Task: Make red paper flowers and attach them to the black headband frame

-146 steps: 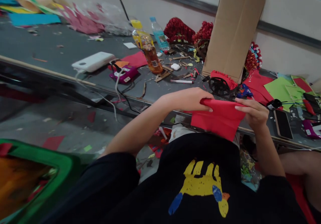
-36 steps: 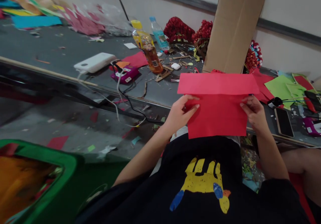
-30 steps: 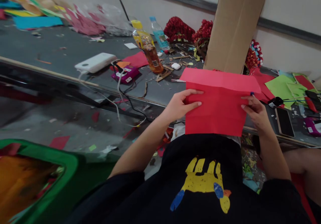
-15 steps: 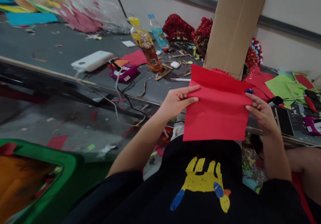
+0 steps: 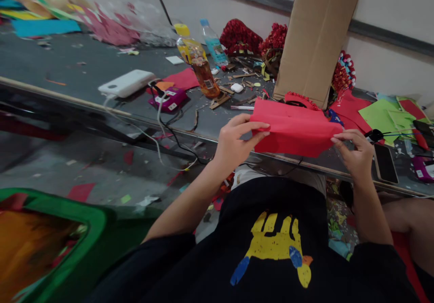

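Observation:
A red sheet of paper [image 5: 291,133] is held up above the table's front edge, with a crease running across it. My left hand [image 5: 239,135] pinches its left edge between thumb and fingers. At the opposite edge, my right hand [image 5: 354,147] grips the sheet the same way. The paper looks short from front to back, its lower part tilted or folded out of sight. Just behind it, a red beaded piece [image 5: 301,99] lies at the foot of an upright cardboard panel [image 5: 315,45].
A tea bottle [image 5: 203,72], a clear bottle [image 5: 214,45], a white power bank [image 5: 127,83] and a purple power strip [image 5: 169,99] stand left on the table. Green paper [image 5: 383,115] and a phone [image 5: 385,163] lie right. A green bin [image 5: 98,221] is at lower left; another person's leg shows right.
The red paper's near part no longer hangs down towards me; the sheet now looks much shorter. Both hands keep their hold, and the beaded piece behind shows more.

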The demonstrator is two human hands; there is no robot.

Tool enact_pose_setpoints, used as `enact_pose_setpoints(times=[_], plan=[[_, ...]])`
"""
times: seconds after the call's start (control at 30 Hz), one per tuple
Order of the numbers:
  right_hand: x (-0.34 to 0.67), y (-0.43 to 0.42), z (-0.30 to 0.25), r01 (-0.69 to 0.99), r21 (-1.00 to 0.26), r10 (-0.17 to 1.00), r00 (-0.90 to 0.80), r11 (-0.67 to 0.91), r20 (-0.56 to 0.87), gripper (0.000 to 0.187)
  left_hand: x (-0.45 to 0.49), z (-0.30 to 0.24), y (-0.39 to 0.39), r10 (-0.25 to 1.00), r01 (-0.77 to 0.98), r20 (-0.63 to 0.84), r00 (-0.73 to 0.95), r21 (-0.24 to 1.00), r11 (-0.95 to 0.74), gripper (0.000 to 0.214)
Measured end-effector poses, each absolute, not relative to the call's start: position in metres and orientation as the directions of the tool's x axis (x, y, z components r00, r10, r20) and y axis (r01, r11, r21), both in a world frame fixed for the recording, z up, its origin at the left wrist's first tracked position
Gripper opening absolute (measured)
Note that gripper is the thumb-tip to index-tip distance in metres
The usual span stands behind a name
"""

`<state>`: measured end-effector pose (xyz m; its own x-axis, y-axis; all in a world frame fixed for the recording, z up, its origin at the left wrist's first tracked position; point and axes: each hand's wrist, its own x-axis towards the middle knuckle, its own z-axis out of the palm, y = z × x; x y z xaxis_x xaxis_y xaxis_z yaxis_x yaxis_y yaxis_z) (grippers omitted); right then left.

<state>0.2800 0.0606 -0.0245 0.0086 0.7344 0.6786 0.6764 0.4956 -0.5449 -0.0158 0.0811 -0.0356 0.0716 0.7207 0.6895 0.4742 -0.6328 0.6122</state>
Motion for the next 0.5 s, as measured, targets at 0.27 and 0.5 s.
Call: enact_pose_setpoints(times=[0.27, 0.5], plan=[[0.262, 0.063, -0.025, 0.771, -0.303, 0.669, -0.206, 0.561, 0.715, 0.029, -0.001, -0.049, 0.088, 0.64, 0.488, 0.744, 0.192, 0.493, -0.72, 0.014], [0.224, 0.064, -0.022, 0.752, -0.168, 0.68, -0.446, 0.637, 0.582, 0.03, 0.009, -0.039, 0.084, 0.581, 0.587, 0.801, 0.146, 0.402, -0.703, 0.009]])
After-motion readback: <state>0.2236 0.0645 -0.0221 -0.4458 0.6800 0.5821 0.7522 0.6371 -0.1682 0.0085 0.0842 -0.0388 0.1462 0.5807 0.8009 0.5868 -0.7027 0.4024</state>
